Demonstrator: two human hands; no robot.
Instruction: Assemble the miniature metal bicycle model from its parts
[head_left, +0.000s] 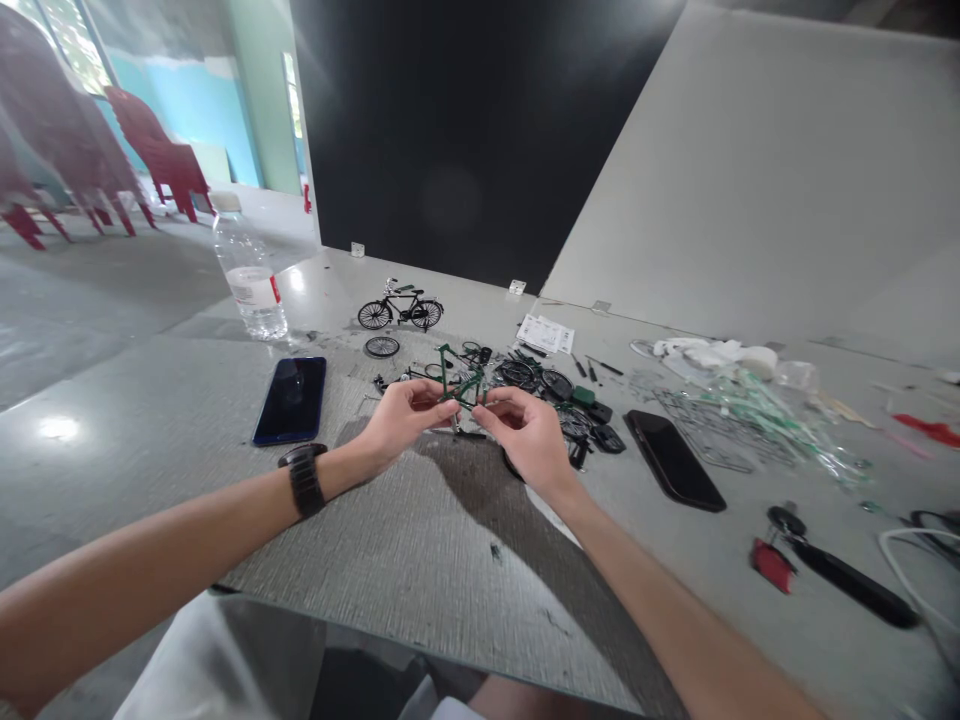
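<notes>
While your left hand (401,420) and right hand (525,435) hold up the green miniature bicycle frame (459,378), both are curled closed on it at the fingertips, though the fingers partly hide the exact grip. The frame is held just above the middle of the gray table (420,560), with a heap of loose black model wheels (536,378) close behind it on the far side, so you have little room that way. You have more room toward yourself, where your forearms cross the table's near edge (427,622). A dark phone (291,400) lies just left of your left hand, and past it a plastic water bottle (251,280) stands near the left edge. Farther off, a finished black model bicycle (400,308) stands upright. To your right, a black phone (673,460) lies beside the parts, with a metal-and-plastic parts frame (720,430) beyond it and a black-handled tool (844,572) near the right edge
</notes>
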